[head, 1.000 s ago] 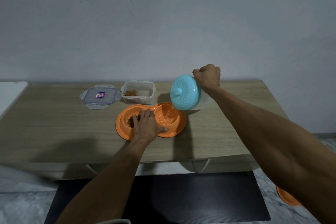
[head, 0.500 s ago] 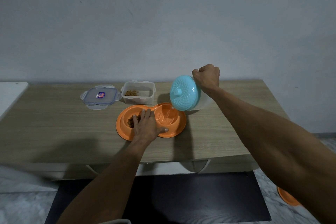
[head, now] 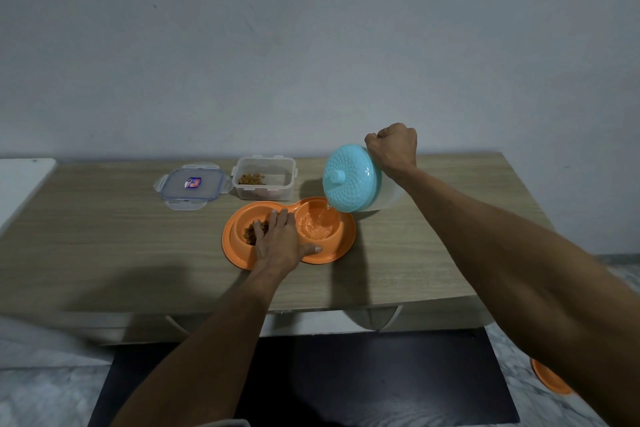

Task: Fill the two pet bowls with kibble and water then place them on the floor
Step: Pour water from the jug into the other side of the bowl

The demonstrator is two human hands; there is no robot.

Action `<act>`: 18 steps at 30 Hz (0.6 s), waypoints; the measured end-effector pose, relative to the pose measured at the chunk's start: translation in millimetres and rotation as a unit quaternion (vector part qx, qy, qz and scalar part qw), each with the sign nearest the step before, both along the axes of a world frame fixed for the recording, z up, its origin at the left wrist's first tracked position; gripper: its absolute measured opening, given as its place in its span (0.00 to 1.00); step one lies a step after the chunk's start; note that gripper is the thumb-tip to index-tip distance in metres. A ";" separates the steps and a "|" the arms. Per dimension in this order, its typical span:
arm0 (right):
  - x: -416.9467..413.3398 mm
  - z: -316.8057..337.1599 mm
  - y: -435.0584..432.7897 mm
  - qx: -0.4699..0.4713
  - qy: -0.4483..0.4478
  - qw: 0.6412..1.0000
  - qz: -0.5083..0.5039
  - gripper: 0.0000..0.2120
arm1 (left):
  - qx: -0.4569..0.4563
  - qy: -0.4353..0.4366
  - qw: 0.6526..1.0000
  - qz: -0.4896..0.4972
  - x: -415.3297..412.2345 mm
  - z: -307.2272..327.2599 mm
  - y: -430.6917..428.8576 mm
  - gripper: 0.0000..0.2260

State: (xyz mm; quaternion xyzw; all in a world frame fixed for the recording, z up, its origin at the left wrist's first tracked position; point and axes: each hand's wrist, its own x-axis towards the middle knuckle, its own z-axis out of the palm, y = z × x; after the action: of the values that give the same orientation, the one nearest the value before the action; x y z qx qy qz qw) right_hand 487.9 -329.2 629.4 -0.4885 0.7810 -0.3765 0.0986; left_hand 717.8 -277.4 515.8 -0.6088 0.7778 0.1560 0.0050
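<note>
An orange double pet bowl (head: 343,246) lies on the wooden table (head: 104,246). Its left well holds brown kibble (head: 250,232); its right well holds water (head: 317,226). My left hand (head: 282,242) rests flat on the middle of the double bowl, fingers spread, partly covering the kibble. My right hand (head: 393,146) is closed on the handle of a clear water jug with a turquoise lid (head: 349,178). The jug is tipped to the left and a thin stream of water runs from it into the right well.
A clear kibble container (head: 265,180) with some kibble stands behind the bowl, its lid (head: 192,185) lying to its left. A white surface (head: 20,180) adjoins the table's left end. Below are a dark mat (head: 363,381) and another orange bowl (head: 550,381) on the marble floor.
The jug keeps pouring and more water has gathered in the right well. Both hands have hardly moved.
</note>
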 end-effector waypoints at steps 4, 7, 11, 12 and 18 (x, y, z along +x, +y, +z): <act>0.9 1.4 2.0 0.006 -0.004 1.000 0.003 0.22 | 0.000 -0.002 1.000 0.000 0.1 0.7 0.5 0.45; 1.2 1.4 2.2 0.011 -0.004 1.000 0.005 0.21 | 0.001 -0.002 1.000 0.001 0.1 1.1 0.5 0.45; -0.8 0.3 2.7 0.009 -0.005 1.000 0.010 0.21 | 0.004 -0.002 1.000 0.002 -0.5 2.5 1.1 0.45; -1.3 0.2 2.8 0.009 -0.005 1.000 0.010 0.21 | 0.003 -0.001 1.000 0.002 -0.4 2.2 1.0 0.45; -6.1 -2.0 3.1 0.007 -0.050 0.999 -0.005 0.21 | 0.002 -0.001 1.000 0.004 -0.1 1.1 0.5 0.45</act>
State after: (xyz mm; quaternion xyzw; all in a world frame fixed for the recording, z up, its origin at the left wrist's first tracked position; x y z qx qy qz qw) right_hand 481.8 -326.1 627.4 -0.4642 0.7801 -0.3958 0.1392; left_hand 717.7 -276.9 516.9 -0.6119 0.7752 0.1567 0.0068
